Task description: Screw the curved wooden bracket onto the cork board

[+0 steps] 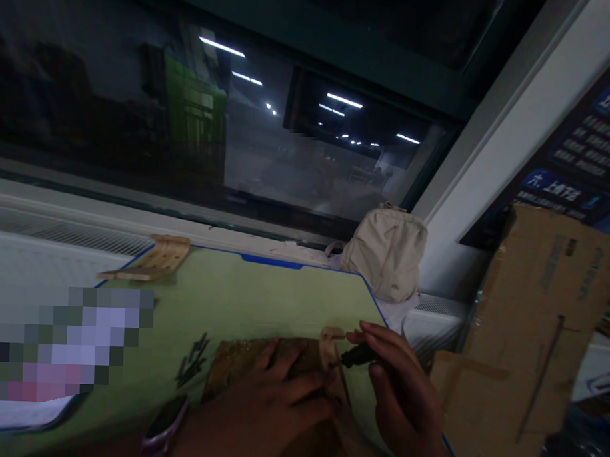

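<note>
My left hand (pixel 269 407) presses down on a small light wooden piece (pixel 331 349) that lies on a brown board (pixel 230 366) on the green mat (pixel 232 299); its fingers are curled over the piece. My right hand (pixel 399 385) pinches a small dark screwdriver-like tool (pixel 358 355), whose tip points left at the wooden piece. A watch (pixel 165 423) sits on my left wrist. A little pile of dark screws or nails (pixel 193 361) lies on the mat just left of the board.
A slotted wooden part (pixel 154 260) rests at the mat's far left edge. A beige bag (pixel 387 251) stands on the sill by the dark window. A large cardboard box (pixel 526 329) stands at the right. A blurred-out patch covers the lower left.
</note>
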### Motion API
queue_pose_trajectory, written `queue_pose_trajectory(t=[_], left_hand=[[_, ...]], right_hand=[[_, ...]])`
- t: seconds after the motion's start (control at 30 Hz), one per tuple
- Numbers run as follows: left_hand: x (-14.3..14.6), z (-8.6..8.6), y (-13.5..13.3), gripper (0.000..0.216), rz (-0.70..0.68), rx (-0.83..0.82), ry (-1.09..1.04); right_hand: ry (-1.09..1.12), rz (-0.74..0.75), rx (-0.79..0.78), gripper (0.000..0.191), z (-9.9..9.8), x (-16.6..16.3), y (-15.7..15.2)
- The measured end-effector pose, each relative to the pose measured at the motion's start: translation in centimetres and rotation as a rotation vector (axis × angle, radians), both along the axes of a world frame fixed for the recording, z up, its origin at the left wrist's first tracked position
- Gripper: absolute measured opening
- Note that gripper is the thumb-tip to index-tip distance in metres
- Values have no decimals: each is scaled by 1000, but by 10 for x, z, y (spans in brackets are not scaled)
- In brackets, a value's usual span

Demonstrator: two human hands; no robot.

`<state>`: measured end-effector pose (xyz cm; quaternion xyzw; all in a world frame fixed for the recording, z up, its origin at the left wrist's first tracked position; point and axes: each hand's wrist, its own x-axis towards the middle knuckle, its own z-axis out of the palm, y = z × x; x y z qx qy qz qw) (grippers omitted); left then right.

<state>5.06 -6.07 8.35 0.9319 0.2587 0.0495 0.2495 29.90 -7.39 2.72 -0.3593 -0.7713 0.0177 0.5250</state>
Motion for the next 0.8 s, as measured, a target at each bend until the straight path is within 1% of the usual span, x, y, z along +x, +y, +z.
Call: queue_pose_trajectory(t=[0.07, 0.13, 0.27, 0.33, 0.4, 0.5, 0.57, 0.67, 0.73, 0.8], left_hand=[[0, 0, 0, 63, -1, 2, 1], [1, -1, 0, 62, 1, 7, 9], [0, -6, 1, 71, -9, 2, 24], [0, -8, 2, 71, -16, 10, 16], [-1, -10, 3, 68, -19, 21, 7], [-1, -12, 3, 66, -23, 34, 4], [0, -15, 3, 67, -27, 39, -10], [0, -19, 2, 76, -17, 20, 4], [1, -20, 3, 81, -8, -6, 29], [1, -20, 3, 83, -3, -27, 45]], right_hand=[[36, -13, 4, 45, 2, -2, 2], [107, -49, 5, 38, 3, -4, 6], [346, -157, 2, 24, 1, -6, 17], [421, -166, 19, 22, -1, -6, 20], [397, -131, 43, 23, -5, -4, 19], [240, -42, 48, 29, -7, -2, 12], [176, 29, 29, 35, -7, -4, 8], [219, 118, -16, 38, -3, -10, 5], [289, 102, -34, 33, -2, -13, 8], [348, -3, -28, 28, -2, -13, 13]])
